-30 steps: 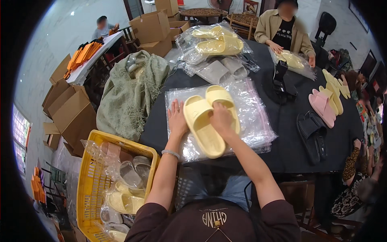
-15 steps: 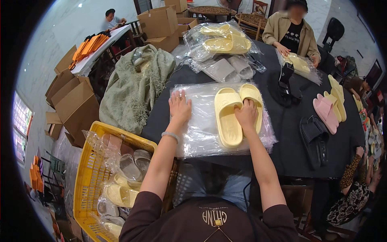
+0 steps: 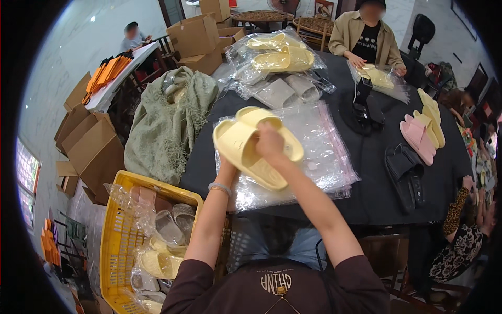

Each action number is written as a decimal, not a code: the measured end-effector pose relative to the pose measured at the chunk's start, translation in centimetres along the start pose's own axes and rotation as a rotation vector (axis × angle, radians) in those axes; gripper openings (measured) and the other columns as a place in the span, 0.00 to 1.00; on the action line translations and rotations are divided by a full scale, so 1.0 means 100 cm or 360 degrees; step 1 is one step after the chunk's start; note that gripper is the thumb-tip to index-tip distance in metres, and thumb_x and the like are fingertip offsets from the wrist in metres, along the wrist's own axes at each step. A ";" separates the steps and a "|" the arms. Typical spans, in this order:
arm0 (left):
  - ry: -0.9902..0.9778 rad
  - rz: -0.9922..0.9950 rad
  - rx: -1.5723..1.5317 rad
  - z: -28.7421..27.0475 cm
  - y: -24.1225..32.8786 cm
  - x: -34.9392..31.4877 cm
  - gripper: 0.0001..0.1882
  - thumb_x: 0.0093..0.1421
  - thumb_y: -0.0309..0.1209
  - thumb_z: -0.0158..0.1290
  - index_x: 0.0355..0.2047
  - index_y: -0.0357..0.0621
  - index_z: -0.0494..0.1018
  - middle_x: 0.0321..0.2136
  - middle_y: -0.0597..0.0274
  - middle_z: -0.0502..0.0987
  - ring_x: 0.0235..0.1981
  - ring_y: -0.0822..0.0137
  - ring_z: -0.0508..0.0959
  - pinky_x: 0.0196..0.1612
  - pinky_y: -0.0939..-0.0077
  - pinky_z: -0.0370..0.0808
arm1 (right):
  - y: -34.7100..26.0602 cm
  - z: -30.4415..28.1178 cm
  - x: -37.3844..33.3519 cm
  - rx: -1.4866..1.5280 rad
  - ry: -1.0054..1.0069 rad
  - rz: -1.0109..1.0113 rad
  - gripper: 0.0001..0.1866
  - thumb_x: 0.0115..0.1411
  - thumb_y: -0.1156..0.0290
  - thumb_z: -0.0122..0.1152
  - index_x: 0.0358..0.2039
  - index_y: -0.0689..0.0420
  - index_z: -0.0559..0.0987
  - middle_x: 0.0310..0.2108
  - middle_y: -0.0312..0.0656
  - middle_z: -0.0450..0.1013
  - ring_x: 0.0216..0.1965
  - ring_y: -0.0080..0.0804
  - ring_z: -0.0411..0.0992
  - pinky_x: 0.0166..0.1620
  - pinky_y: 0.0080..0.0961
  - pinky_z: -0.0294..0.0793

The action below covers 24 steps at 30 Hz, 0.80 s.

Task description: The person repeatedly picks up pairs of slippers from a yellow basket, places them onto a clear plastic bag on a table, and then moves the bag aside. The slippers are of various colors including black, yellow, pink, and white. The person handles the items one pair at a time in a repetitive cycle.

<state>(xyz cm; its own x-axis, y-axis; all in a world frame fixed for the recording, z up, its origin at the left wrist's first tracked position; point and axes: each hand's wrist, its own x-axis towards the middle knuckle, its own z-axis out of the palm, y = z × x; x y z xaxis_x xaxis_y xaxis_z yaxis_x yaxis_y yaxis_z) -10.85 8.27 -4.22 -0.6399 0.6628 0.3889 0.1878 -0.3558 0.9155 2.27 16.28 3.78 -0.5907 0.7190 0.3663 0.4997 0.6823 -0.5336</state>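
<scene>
A pair of pale yellow slide slippers (image 3: 234,137) is lifted and tilted over a stack of clear plastic bags (image 3: 321,149) on the black-covered table. My right hand (image 3: 271,142) is closed on the slippers near their straps, slightly smeared by motion. At the left edge of the bags is my left hand (image 3: 226,166), largely covered by the slippers. Its fingers are hidden, so whether it touches the slippers or the bags cannot be made out.
Bagged yellow slippers (image 3: 284,58) and grey slippers (image 3: 280,93) lie at the far side. Left are a green sack (image 3: 167,120) and a yellow crate (image 3: 112,230) of slippers. Black sandals (image 3: 402,175) and pink slippers (image 3: 418,138) sit right. Across, a person (image 3: 366,39) handles bagged slippers.
My right hand has lifted the yellow slippers off the bags and carried them left, turning them. They now cover most of my left hand, which lay flat on the bags before.
</scene>
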 end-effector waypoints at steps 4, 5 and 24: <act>0.0132 -0.0340 -0.0424 -0.007 -0.007 0.003 0.20 0.66 0.34 0.42 0.55 0.40 0.64 0.52 0.55 0.71 0.53 0.63 0.71 0.53 0.68 0.69 | 0.000 0.018 -0.003 0.0005 0.0053 0.0078 0.11 0.50 0.77 0.54 0.36 0.56 0.70 0.38 0.47 0.69 0.38 0.52 0.72 0.39 0.46 0.71; 0.0180 -0.0421 -0.0462 -0.009 -0.005 0.005 0.21 0.65 0.35 0.42 0.56 0.41 0.64 0.53 0.55 0.70 0.56 0.62 0.69 0.56 0.65 0.67 | 0.003 0.018 -0.003 -0.0013 0.0052 0.0085 0.11 0.50 0.77 0.54 0.37 0.56 0.70 0.38 0.47 0.69 0.39 0.52 0.72 0.39 0.46 0.71; -0.0211 0.0074 0.2281 0.007 0.018 0.015 0.28 0.64 0.45 0.35 0.62 0.50 0.59 0.64 0.56 0.55 0.65 0.59 0.53 0.65 0.56 0.47 | 0.117 -0.093 0.001 -0.0505 0.0357 0.0405 0.14 0.54 0.69 0.56 0.41 0.58 0.71 0.40 0.49 0.70 0.38 0.53 0.72 0.40 0.48 0.71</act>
<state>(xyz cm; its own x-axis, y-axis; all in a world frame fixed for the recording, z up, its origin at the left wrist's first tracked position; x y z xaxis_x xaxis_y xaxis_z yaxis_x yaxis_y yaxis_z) -10.99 9.11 -1.93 -0.5547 0.7528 0.3544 0.8307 0.5254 0.1843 13.94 25.59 4.63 -0.2903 0.8557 0.4284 0.8008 0.4623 -0.3807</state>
